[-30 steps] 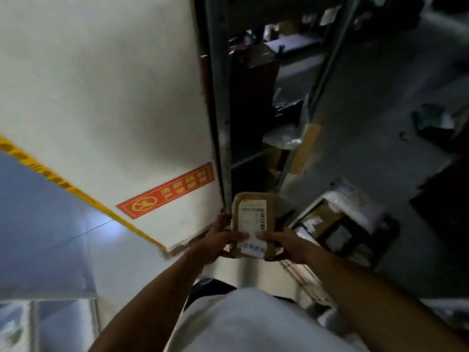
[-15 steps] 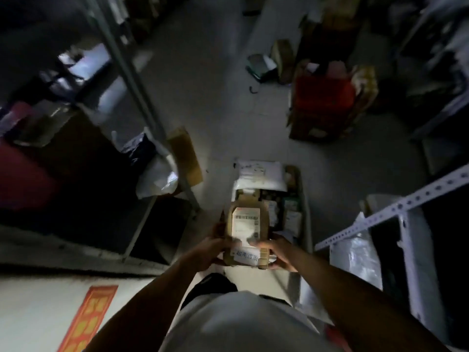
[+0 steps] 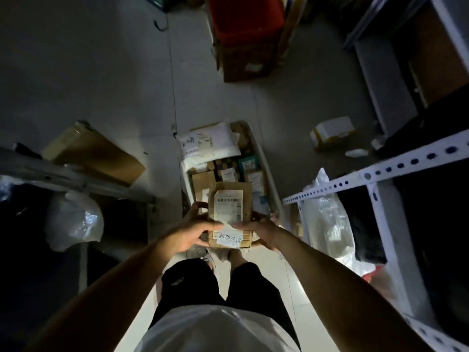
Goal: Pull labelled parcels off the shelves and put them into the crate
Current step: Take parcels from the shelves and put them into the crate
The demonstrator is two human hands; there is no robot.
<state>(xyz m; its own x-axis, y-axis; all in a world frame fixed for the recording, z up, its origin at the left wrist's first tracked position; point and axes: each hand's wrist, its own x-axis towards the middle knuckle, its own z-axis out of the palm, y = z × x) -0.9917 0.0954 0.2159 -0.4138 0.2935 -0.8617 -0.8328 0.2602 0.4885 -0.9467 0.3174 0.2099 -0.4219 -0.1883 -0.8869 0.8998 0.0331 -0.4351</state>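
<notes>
A brown cardboard parcel (image 3: 229,214) with a white shipping label on top and a second white sticker on its near end is held in front of me. My left hand (image 3: 195,231) grips its left side with the thumb over the label. My right hand (image 3: 261,231) grips its right side the same way. Right below and beyond the parcel, on the floor, stands the pale crate (image 3: 275,191), holding several labelled boxes and a white mailer bag (image 3: 208,143) at its far end. The parcel hides the crate's near end.
A white perforated metal shelf (image 3: 375,174) stands at the right with plastic-wrapped goods (image 3: 327,222). A grey shelf (image 3: 76,181) at the left holds a clear plastic bag (image 3: 73,219) and a cardboard box (image 3: 96,153). A red bin (image 3: 246,19) and a small white box (image 3: 332,130) sit on the floor beyond.
My view has swung from the wall and left shelf down to the floor. The parcel, held in both hands throughout, now hangs over the near end of the crate.
</notes>
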